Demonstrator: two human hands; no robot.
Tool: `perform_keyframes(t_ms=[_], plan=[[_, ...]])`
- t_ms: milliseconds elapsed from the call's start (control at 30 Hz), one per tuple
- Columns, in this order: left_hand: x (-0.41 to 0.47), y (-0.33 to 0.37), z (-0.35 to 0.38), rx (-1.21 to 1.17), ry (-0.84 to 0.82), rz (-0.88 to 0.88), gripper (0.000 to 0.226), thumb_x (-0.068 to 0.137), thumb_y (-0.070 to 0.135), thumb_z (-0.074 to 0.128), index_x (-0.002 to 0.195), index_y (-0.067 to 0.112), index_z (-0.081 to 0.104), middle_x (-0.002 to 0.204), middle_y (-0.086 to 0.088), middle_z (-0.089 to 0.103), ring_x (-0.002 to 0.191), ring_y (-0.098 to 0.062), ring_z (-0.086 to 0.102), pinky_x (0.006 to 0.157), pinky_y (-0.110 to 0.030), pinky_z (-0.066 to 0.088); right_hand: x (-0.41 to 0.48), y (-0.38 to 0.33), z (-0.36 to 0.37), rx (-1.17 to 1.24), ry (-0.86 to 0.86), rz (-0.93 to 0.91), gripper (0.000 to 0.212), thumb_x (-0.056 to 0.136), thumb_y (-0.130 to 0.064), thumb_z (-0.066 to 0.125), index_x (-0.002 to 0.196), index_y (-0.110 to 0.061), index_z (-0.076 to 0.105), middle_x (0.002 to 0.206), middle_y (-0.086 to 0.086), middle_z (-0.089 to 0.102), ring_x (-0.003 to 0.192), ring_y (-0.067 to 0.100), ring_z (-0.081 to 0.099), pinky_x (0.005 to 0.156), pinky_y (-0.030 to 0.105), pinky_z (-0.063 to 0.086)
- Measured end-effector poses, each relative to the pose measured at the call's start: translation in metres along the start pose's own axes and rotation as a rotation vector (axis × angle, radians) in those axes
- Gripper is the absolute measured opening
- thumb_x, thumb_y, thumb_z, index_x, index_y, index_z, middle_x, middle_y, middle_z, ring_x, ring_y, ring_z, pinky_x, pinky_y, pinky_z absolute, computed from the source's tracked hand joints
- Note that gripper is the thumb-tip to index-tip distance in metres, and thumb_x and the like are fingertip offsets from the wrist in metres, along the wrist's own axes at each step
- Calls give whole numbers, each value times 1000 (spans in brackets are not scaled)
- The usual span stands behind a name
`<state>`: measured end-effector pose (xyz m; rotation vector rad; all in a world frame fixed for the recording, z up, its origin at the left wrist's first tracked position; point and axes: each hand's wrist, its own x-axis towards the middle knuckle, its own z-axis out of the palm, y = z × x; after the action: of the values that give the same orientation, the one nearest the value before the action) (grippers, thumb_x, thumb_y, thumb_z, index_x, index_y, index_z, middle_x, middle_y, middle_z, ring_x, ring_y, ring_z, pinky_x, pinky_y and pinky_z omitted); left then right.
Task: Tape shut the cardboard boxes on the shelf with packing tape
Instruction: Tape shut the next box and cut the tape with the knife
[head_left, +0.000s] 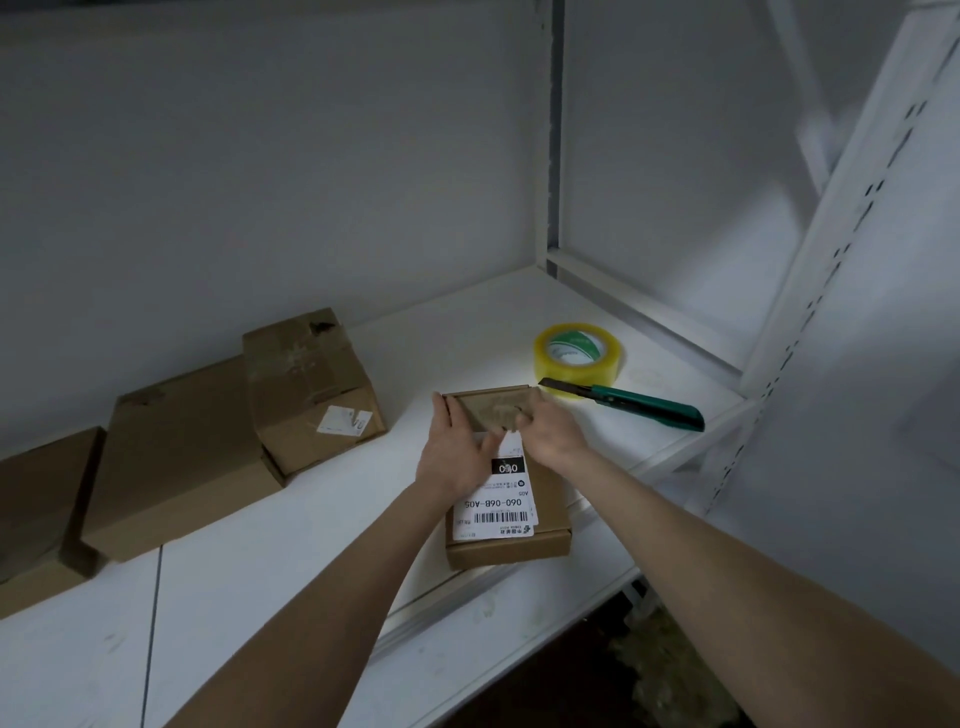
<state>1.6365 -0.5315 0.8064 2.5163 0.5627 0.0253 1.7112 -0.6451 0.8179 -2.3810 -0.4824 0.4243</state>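
Note:
A small flat cardboard box (550, 540) with a white shipping label (493, 506) lies near the front edge of the white shelf (291, 540). My left hand (457, 457) lies flat on its top, fingers stretched along the box's far left edge. My right hand (550, 428) rests on the far part of the lid, fingers curled down onto the cardboard; whether it pinches anything is unclear. A roll of clear packing tape (577, 353) with a green-and-white core lies behind the box, beyond both hands.
A green utility knife (644, 408) lies right of the box, its blade end by the tape roll. Three larger cardboard boxes (311, 384) (176, 457) (36, 499) sit in a row at the left against the wall. A white perforated upright (810, 291) rises at the right.

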Motion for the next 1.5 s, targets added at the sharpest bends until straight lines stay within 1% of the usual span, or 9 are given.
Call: perform_keyframes(t_ms=[67,200,433,933,1167,1267,1333,1400,1500], plan=[[2,-1,-2,87,10,28,77,99,48,35,151,2,2,158,-19,-11,147,-30,-1,119,-37,12,1,1,-4,-94,-36,-31,52,105,-26,33,153,-9,18,150,14,40,135,30,41,103,36,37],[3,4,-7,435,87,215,62,103,40,22,153,8,3,160,-11,-8,147,-25,-9,119,-37,-3,-3,-2,-12,-444,-85,-239,59,107,-33,23,156,-13,-2,163,0,-8,150,19,-8,122,35,5],[10,0,-6,526,-90,275,56,104,32,18,153,10,1,160,-9,-4,148,-20,-3,120,-34,-1,-1,8,-1,-577,-202,-320,60,106,-36,17,155,-10,-2,163,4,-12,149,16,-15,122,41,4],[7,3,-9,526,-116,261,56,104,33,16,153,13,0,160,-9,-6,148,-21,-5,120,-35,-1,-6,0,-8,-549,-237,-316,58,107,-33,19,155,-9,-3,162,5,-13,148,17,-16,120,32,-6],[6,2,-5,519,-101,242,57,103,33,17,153,12,0,160,-10,-6,148,-21,-4,120,-36,-2,-1,0,-6,-555,-263,-286,60,105,-33,21,155,-11,-4,162,3,-14,148,17,-18,123,41,2],[5,10,-14,512,-151,233,60,103,36,21,152,9,0,160,-12,-6,148,-22,-6,121,-36,0,1,-4,-11,-532,-265,-293,59,105,-31,24,156,-11,-1,163,4,-11,149,18,-15,122,37,-2],[1,20,-26,472,-229,264,61,102,39,26,153,10,9,160,-14,0,148,-24,-5,120,-38,2,2,-3,-14,-483,-248,-305,57,105,-25,28,156,-10,7,164,5,-4,150,19,-8,121,33,0],[-7,29,-37,368,-367,312,69,94,52,36,152,17,20,160,-11,9,148,-26,-4,119,-44,6,3,-2,-13,-405,-171,-314,53,102,-16,33,154,-12,21,162,5,12,149,21,10,121,35,14],[-21,37,-46,380,-592,305,105,75,69,59,153,27,4,161,-5,-4,147,-23,-14,118,-52,-2,5,-6,-19,-312,-15,-266,49,99,-10,38,147,-18,37,152,4,34,136,25,38,109,40,37]])
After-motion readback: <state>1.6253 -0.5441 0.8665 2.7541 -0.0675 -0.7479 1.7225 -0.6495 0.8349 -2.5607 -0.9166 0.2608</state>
